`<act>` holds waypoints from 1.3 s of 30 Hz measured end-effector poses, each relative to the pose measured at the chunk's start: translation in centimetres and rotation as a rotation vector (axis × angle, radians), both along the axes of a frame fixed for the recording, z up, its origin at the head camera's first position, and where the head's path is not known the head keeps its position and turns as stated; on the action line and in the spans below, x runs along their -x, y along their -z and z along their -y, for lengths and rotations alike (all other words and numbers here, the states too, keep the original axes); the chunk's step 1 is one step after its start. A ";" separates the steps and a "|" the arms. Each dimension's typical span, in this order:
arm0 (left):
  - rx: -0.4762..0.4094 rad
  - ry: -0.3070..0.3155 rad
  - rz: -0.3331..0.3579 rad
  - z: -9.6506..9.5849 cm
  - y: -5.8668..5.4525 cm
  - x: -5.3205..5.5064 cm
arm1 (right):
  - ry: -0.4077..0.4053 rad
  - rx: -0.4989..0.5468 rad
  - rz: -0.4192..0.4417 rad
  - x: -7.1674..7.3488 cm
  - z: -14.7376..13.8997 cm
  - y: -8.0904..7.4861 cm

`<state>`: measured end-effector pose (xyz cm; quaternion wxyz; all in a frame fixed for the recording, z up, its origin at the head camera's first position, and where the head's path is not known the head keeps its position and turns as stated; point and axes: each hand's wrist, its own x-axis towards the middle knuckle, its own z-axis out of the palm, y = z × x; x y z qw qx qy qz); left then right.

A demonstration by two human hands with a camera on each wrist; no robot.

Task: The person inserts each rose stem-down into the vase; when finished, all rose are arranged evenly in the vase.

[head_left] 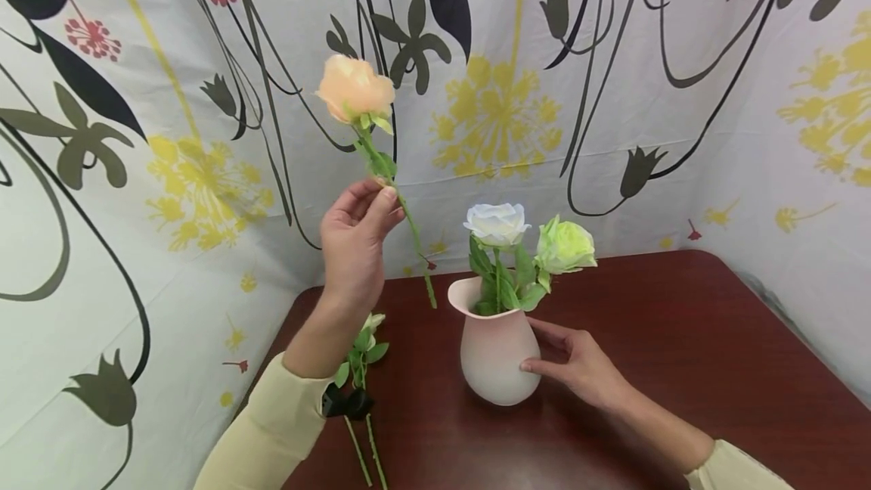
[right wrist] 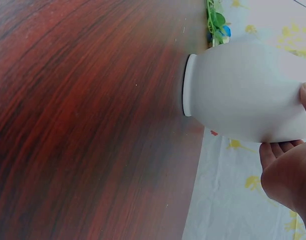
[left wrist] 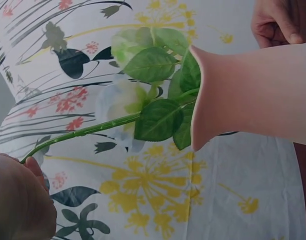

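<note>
My left hand pinches the green stem of a peach rose between thumb and fingers, the bloom up and the stem slanting down to the right, left of and above the vase. Its stem crosses in front of the vase's flowers in the left wrist view. A pinkish-white vase stands upright, holding a pale blue-white rose and a yellow-green rose leaning right. Around the vase's right side curls my right hand, thumb in front; the right wrist view shows its fingers against the vase body.
More cut flowers with green leaves and a whitish bloom lie on the dark red table, partly behind my left sleeve. A black device shows at that cuff. Patterned white cloth hangs behind and beside the table.
</note>
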<state>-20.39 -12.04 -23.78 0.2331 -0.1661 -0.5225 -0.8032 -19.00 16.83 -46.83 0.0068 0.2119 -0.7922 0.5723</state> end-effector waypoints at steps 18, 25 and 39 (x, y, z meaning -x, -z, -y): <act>0.071 0.033 0.014 -2.4 2.6 1.2 | -0.001 0.011 -0.004 -0.1 0.1 -0.1; 0.114 0.051 0.053 -2.8 4.2 1.4 | -0.003 0.016 -0.005 -0.1 0.1 -0.1; 0.458 0.043 0.082 -2.8 7.4 1.1 | 0.010 0.004 -0.010 -0.1 0.2 -0.1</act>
